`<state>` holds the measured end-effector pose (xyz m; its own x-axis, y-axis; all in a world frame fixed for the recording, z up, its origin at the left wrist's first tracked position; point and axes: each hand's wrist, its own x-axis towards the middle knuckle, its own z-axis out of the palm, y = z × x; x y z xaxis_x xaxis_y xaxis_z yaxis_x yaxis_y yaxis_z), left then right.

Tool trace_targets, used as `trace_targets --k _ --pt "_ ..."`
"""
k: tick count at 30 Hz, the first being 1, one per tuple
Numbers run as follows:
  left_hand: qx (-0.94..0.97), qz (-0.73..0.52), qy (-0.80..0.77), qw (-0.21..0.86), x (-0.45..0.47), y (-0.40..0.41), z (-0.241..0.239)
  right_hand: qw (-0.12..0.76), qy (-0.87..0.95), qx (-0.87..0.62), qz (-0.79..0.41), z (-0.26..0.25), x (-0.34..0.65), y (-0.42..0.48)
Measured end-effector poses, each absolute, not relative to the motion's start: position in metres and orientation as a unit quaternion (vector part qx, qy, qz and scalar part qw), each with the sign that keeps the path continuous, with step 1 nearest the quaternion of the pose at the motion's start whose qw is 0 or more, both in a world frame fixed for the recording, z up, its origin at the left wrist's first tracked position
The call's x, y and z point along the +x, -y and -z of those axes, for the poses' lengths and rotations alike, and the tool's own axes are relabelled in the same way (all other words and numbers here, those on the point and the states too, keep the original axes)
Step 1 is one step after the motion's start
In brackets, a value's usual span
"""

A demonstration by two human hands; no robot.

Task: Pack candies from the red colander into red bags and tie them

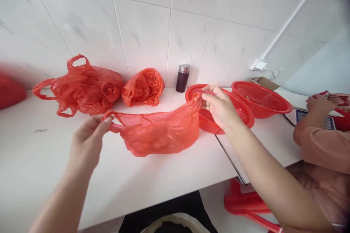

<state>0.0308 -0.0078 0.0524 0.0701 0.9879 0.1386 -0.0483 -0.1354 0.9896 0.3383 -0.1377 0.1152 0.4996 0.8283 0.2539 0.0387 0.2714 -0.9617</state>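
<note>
A red plastic bag (pixel 161 134) is stretched sideways between my two hands, above the white table. My left hand (pixel 89 140) pinches one handle at the bag's left end. At the other end my right hand (pixel 217 105) grips the gathered red plastic between thumb and fingers, in front of a red basket (pixel 247 118). The bag sags in the middle, and whatever may be inside cannot be made out. Behind it lie a crumpled red bag (pixel 143 87) and a larger heap of red bags (pixel 90 87) with loop handles.
A dark flask (pixel 182 78) with a silver lid stands by the tiled wall. A second red basket (pixel 261 98) sits to the right, near a scale (pixel 299 114). A co-worker's arm (pixel 314 116) reaches in there. Below is a red stool (pixel 243 202).
</note>
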Motion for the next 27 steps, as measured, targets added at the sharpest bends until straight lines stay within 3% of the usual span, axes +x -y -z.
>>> trace_targets --k 3,5,9,18,27 --pt "0.503 -0.567 -0.271 0.593 0.036 -0.002 -0.106 0.708 0.431 -0.498 -0.257 -0.151 0.340 0.132" --pt "0.522 -0.594 -0.200 0.578 0.043 0.000 -0.135 0.725 0.461 -0.462 -0.218 -0.168 0.332 0.131" --pt "0.577 -0.552 -0.226 0.558 0.059 0.005 -0.166 0.677 0.509 -0.465 -0.257 -0.176 0.315 0.122" --pt "0.574 -0.553 -0.208 0.567 0.049 -0.015 -0.192 0.677 0.512 -0.440 -0.293 -0.195 0.322 0.097" --pt "0.584 -0.546 -0.165 0.577 0.052 -0.037 -0.179 0.683 0.503 -0.415 -0.329 -0.198 0.311 0.083"
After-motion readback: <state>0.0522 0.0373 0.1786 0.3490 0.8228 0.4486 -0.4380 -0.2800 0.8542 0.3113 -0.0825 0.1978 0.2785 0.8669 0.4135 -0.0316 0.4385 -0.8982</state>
